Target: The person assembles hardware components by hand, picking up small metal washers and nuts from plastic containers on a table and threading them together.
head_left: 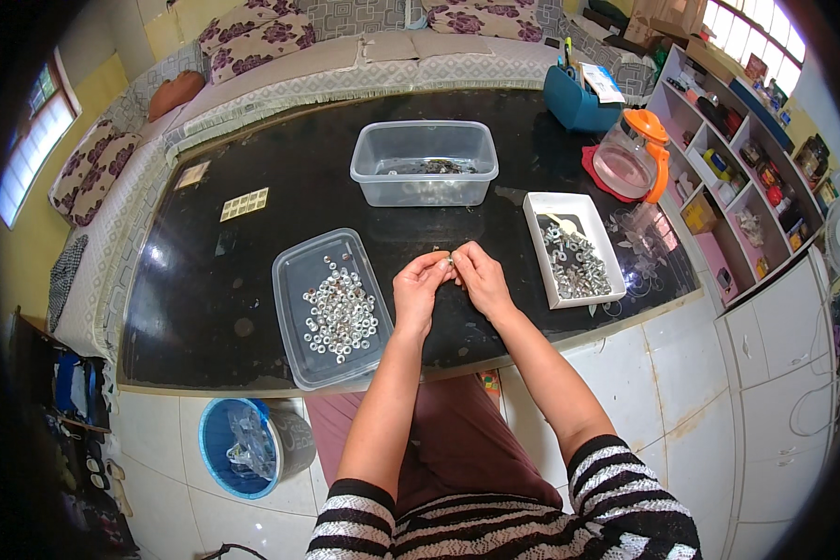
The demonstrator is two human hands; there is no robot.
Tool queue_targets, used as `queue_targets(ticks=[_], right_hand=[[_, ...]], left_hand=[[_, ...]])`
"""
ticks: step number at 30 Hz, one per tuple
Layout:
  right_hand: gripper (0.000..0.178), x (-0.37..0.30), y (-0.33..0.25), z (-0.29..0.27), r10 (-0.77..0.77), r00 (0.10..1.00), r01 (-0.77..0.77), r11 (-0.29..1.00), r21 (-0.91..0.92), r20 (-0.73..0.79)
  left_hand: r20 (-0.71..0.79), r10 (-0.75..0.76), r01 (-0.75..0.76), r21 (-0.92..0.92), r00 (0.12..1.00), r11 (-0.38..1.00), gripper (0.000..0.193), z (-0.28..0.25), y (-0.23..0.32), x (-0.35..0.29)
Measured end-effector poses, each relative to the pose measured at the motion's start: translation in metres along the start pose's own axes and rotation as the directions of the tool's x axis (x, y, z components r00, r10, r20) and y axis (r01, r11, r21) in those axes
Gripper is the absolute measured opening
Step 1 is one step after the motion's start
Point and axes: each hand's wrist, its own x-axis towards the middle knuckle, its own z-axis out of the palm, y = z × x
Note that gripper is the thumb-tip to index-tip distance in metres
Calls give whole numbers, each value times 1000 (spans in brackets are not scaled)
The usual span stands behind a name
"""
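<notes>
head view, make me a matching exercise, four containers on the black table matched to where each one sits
Things:
1. flat grey lid of metal nuts
2. white tray of metal parts
3. clear plastic tub
4. orange-lidded jug

Places:
A. far side of the table, straight ahead
B. near edge, by the left hand
C. near the shelf, on a red mat
D. near edge, by the right hand

Pairs: 1-B, 2-D, 3-A, 4-C
</notes>
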Motion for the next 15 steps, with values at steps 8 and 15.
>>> queue_targets(ticks=[8, 15], right_hand=[[11, 0, 2, 3, -75, 997, 75, 987, 143, 1], [11, 0, 3, -1, 0, 1000, -1, 1000, 10, 19]], left_hand=[[-51, 0, -3, -57, 999, 998, 15, -2, 0, 1], [-31, -30, 30, -29, 999, 999, 15, -1, 1, 0]])
